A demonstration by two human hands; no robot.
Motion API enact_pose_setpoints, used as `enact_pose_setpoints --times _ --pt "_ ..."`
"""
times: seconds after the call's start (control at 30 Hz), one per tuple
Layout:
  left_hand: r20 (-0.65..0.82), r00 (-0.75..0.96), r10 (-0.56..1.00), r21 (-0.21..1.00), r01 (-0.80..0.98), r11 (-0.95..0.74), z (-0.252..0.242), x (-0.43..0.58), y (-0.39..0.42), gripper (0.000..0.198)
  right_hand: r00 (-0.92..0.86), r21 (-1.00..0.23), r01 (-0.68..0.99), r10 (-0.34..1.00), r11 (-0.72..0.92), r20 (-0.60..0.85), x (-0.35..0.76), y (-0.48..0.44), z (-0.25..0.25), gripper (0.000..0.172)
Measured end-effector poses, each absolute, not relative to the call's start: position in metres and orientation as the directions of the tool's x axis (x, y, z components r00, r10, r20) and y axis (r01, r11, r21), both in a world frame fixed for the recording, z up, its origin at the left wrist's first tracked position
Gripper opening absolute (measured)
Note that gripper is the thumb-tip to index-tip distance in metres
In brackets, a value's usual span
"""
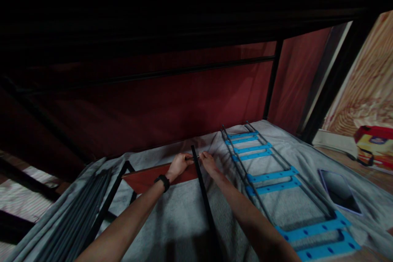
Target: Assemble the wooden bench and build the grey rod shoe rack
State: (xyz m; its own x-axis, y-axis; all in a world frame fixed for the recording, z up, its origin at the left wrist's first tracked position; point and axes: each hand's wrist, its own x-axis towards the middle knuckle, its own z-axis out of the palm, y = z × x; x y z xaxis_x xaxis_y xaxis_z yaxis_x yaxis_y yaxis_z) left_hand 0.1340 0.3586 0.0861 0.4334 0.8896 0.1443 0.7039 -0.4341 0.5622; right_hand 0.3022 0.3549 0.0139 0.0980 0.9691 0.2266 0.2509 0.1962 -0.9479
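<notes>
A slim black bar (203, 192) runs lengthwise between my two hands, its far end against the right end of a reddish-brown board (143, 180). My left hand (180, 164), below a black wristband, is closed at the left of the bar, above the board. What its fingers grip is too small to make out. Just right of the bar, my right hand (207, 160) pinches a small, shiny metal piece (198, 156) against the bar's side. Left of the board stands a black frame (114, 190), partly hidden behind my left forearm.
Grey cloth (175, 217) covers the surface under everything. Several dark rods (81, 204) lie bundled at left. Blue slotted crosspieces (273, 176) joined by rods lie at right, beside a phone (340, 191). A red-and-yellow box (376, 147) sits farther right. Dark beams pass overhead, before a red panel (184, 106).
</notes>
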Motion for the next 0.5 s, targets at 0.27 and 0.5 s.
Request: enact_pose_setpoints --times 0.27,0.5 --pt "0.114 0.432 0.895 0.57 0.709 -0.415 0.088 0.136 0.357 0.022 0.056 -0.994 0.047 0.993 0.103 0.105 0.308 0.343 0.022 0.045" --pt "0.122 0.411 0.903 0.593 0.7 -0.398 0.089 0.137 0.357 0.024 0.046 -0.969 0.144 0.976 0.203 0.211 0.311 0.342 0.028 0.018"
